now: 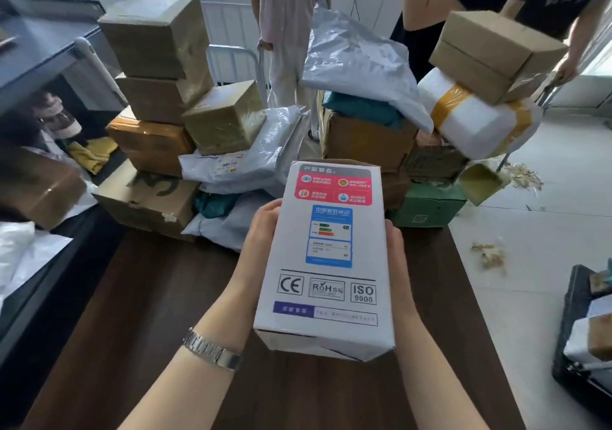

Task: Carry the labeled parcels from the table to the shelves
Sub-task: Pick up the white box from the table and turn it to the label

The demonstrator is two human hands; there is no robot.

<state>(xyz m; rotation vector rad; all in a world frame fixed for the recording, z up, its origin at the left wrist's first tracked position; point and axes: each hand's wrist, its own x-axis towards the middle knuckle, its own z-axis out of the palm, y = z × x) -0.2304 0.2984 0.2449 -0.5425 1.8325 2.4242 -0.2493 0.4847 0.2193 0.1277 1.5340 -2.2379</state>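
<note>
I hold a tall white box [331, 264] with printed red and blue labels above the dark wooden table [159, 297]. My left hand [263, 227] grips its left side, a metal watch on that wrist. My right hand [395, 254] grips its right side. Beyond the box, a pile of parcels covers the table's far end: stacked brown cartons [155, 65], grey plastic mailers [245, 161], a green box [427, 207] and a white foam box with yellow tape [477, 121].
A grey shelf unit [43, 58] stands at the left with items inside. Two persons [288, 32] stand behind the pile; one at the right holds a brown carton [490, 55]. A dark crate of parcels [586, 337] sits on the floor at right, with packing scraps [490, 254] nearby.
</note>
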